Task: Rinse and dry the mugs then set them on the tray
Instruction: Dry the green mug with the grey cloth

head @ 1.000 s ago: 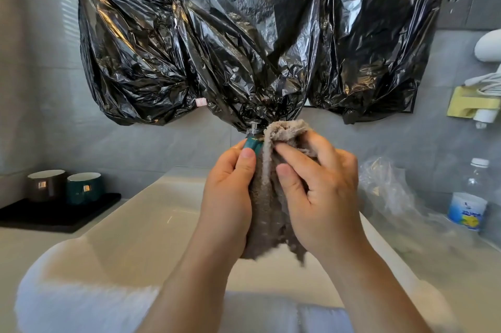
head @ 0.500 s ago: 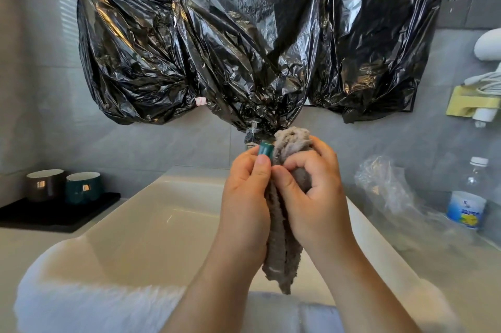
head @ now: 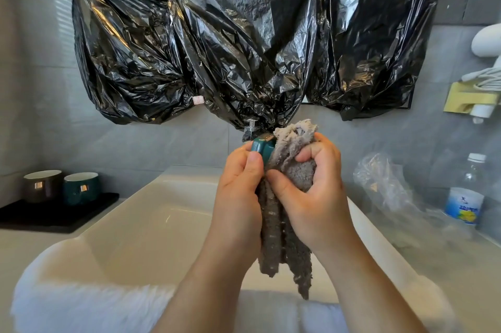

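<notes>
Over the white sink [head: 151,224], my left hand [head: 238,191] grips a teal mug [head: 261,147], of which only a small part shows above my thumb. My right hand [head: 311,191] grips a grey cloth [head: 287,224] bunched against the mug, and the cloth's ends hang down below both hands. At the far left a black tray [head: 54,220] on the counter carries a dark brown mug [head: 42,186] and a second teal mug [head: 81,187], both upright.
Black plastic sheeting [head: 244,34] covers the wall above the sink and hides most of the tap [head: 250,126]. On the right counter lie a clear plastic bag [head: 385,183] and a water bottle [head: 466,191]. A yellow holder [head: 469,98] hangs on the right wall.
Both hands have shifted slightly right and kept working the cloth on the mug. My right hand's fingers have curled tighter into the cloth, and more of the teal mug shows.
</notes>
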A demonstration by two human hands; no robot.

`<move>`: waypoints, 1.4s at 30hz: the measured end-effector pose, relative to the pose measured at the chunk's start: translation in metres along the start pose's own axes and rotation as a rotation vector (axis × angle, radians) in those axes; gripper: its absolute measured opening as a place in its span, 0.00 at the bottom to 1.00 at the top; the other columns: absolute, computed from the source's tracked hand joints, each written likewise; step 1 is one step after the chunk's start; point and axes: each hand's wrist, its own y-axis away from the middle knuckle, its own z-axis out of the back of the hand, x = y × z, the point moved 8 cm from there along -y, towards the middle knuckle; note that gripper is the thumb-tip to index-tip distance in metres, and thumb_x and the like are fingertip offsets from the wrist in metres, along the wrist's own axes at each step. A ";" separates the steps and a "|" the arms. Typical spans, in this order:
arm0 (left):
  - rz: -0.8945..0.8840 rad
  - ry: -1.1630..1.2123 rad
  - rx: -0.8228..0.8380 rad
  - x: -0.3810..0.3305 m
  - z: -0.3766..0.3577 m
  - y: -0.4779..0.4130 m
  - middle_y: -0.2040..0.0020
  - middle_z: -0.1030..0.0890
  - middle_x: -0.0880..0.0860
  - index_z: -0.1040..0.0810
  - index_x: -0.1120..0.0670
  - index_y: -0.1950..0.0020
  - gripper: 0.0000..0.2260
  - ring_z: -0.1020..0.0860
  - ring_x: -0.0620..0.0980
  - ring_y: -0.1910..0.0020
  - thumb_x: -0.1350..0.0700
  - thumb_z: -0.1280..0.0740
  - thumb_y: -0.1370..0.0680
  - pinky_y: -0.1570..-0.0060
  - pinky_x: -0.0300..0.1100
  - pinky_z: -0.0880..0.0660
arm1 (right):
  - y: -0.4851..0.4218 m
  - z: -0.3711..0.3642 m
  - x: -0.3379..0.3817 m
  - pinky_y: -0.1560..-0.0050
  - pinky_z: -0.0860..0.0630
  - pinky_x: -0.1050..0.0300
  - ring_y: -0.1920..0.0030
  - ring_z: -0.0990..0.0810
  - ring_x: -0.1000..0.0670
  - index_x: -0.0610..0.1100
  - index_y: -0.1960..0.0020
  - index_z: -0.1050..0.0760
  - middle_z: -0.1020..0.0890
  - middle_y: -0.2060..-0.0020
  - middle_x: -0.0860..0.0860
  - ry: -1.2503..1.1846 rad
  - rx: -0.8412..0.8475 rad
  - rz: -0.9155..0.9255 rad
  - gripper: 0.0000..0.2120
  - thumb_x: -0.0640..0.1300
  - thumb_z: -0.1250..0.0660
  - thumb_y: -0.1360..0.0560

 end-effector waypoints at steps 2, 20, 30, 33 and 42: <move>-0.005 -0.038 0.028 -0.002 -0.002 0.001 0.38 0.19 0.62 0.18 0.53 0.43 0.15 0.20 0.60 0.37 0.50 0.39 0.23 0.33 0.60 0.27 | 0.000 0.008 -0.004 0.52 0.31 0.73 0.50 0.24 0.53 0.56 0.57 0.36 0.25 0.47 0.48 0.016 -0.106 -0.047 0.16 0.51 0.27 0.33; 0.036 0.315 -0.149 0.008 0.005 -0.002 0.58 0.19 0.48 0.24 0.49 0.67 0.13 0.24 0.51 0.52 0.51 0.37 0.22 0.36 0.53 0.30 | -0.002 0.009 -0.014 0.39 0.31 0.71 0.38 0.28 0.60 0.59 0.38 0.31 0.25 0.37 0.56 0.023 -0.104 -0.167 0.12 0.51 0.37 0.20; 0.061 0.423 -0.146 0.001 0.001 -0.002 0.47 0.20 0.55 0.32 0.54 0.64 0.13 0.23 0.60 0.35 0.53 0.34 0.22 0.27 0.58 0.35 | -0.005 0.014 -0.021 0.52 0.26 0.60 0.54 0.22 0.68 0.62 0.38 0.35 0.23 0.48 0.63 -0.229 -0.109 -0.304 0.09 0.52 0.43 0.17; 0.000 0.330 -0.133 -0.003 0.000 0.000 0.50 0.19 0.53 0.30 0.53 0.65 0.11 0.21 0.57 0.41 0.53 0.34 0.24 0.32 0.55 0.29 | -0.004 0.010 -0.019 0.46 0.27 0.60 0.50 0.23 0.65 0.60 0.34 0.35 0.24 0.43 0.59 -0.181 -0.081 -0.293 0.12 0.53 0.44 0.17; 0.025 0.216 -0.100 -0.001 0.003 0.000 0.52 0.20 0.56 0.26 0.54 0.62 0.08 0.23 0.57 0.47 0.51 0.32 0.27 0.39 0.53 0.29 | -0.003 0.002 -0.014 0.38 0.37 0.78 0.42 0.33 0.76 0.67 0.41 0.32 0.33 0.32 0.57 -0.079 -0.015 -0.185 0.13 0.61 0.44 0.25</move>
